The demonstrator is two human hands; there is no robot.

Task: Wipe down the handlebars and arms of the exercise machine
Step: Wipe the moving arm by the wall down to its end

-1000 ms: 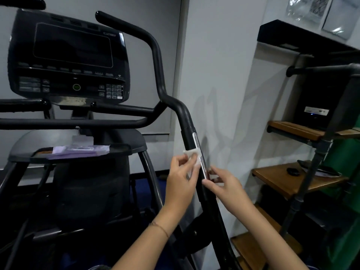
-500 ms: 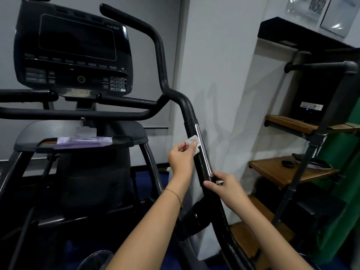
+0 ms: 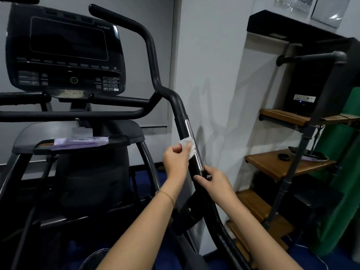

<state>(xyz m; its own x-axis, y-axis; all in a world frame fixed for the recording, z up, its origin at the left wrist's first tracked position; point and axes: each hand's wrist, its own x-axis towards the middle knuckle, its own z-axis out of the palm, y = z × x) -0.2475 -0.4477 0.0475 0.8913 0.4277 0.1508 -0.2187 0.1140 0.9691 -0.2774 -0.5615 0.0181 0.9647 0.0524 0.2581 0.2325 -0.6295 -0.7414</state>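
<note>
Bracelet (image 3: 168,196): a thin chain on the left wrist, nearest the camera.
Right hand (image 3: 216,184): fingers curled round the black machine arm (image 3: 180,109), gripping it just below the lower end of the silver strip (image 3: 190,131); the fingertips wrap onto the left face of the bar.
Left hand (image 3: 176,160): above and to the left of the right hand, close to it but not touching. It pinches a white wipe (image 3: 187,144) between thumb and fingers, and the knuckles face the camera.
Wipe: crumpled and held at the fingertips, pressed against the left side of the machine arm at about the middle of the silver strip. Its right edge overlaps the strip.
Machine arm: runs up from the lower right, tilted to the left, then bends and rises to a curved handlebar (image 3: 124,21) at the top.
Tray (image 3: 134,140): left of the hands and farther back, with a flat purple packet (image 3: 79,142) lying on it.
Console (image 3: 64,53): dark screen and keypad above the tray.
Shelves (image 3: 272,164): wooden boards on a pipe frame, against the wall at the right.
</note>
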